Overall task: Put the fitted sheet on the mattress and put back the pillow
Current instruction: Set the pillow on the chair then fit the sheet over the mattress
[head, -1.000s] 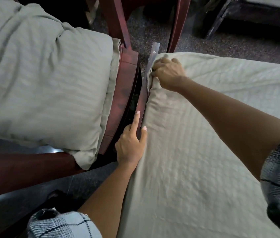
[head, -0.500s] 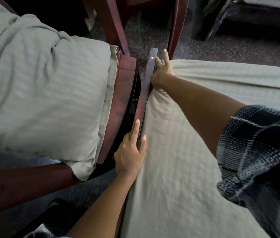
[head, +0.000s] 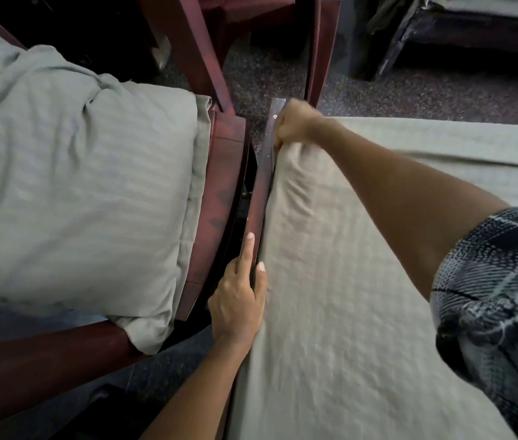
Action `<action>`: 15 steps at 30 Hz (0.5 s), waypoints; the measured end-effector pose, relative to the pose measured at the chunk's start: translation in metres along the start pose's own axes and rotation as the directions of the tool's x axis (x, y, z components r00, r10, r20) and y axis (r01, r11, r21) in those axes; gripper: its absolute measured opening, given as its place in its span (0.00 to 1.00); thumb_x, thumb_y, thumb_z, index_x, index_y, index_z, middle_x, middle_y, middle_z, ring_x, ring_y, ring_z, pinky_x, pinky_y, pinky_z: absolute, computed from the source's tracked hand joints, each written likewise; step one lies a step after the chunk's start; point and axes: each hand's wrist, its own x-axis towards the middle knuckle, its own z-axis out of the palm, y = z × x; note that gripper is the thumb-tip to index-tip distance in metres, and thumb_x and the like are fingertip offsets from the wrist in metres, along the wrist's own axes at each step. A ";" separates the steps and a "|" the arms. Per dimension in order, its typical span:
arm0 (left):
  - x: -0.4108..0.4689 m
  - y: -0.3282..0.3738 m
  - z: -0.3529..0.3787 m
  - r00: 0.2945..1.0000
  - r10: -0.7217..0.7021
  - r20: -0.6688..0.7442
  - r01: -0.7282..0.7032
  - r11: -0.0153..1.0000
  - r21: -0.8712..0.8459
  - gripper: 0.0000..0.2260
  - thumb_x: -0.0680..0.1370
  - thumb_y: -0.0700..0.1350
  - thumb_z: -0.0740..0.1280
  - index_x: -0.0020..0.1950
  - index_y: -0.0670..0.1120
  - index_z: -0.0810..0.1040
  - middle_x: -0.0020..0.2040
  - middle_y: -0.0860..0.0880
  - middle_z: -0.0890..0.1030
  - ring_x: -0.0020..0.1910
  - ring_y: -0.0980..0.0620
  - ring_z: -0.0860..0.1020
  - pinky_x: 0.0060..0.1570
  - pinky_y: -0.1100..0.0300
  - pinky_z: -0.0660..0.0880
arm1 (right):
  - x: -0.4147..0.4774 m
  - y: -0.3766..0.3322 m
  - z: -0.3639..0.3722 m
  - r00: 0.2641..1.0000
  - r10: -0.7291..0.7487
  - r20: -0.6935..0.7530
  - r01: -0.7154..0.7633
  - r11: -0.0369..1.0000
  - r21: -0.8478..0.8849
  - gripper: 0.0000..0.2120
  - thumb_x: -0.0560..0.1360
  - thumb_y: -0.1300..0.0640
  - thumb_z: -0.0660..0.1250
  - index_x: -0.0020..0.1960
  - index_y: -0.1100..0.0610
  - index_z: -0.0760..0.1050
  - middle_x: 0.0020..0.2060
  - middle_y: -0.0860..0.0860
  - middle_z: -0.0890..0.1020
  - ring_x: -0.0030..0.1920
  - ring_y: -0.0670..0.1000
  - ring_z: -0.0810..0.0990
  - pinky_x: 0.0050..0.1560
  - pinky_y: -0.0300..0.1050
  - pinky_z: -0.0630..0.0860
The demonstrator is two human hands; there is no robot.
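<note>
One sheeted mattress (head: 378, 281) beside speckled carpet (head: 410, 100).

The greenish fitted sheet (head: 362, 296) lies spread flat right up to the dark red bed rail (head: 260, 198), a bit rumpled at the far corner. The pillow (head: 76, 185) (same green fabric) sits on the wooden chair (head: 219, 185) just beside the bed. Everything stands on dark speckled carpet (head: 267, 74).

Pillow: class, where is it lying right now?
In the head view the pillow lies at the left on a red-brown wooden chair, beside the bed rail and off the sheeted mattress to its right.
</note>
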 end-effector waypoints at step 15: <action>-0.003 -0.001 0.000 1.000 -0.015 0.000 0.015 1.000 -0.023 0.24 0.78 0.57 0.49 0.75 0.59 0.60 0.51 0.53 0.79 0.43 0.50 0.81 0.30 0.56 0.74 | 0.017 -0.005 0.009 0.938 0.291 -0.189 -0.278 0.956 0.090 0.17 0.75 0.61 0.60 0.64 0.58 0.70 0.61 0.54 0.76 0.63 0.57 0.73 0.67 0.55 0.61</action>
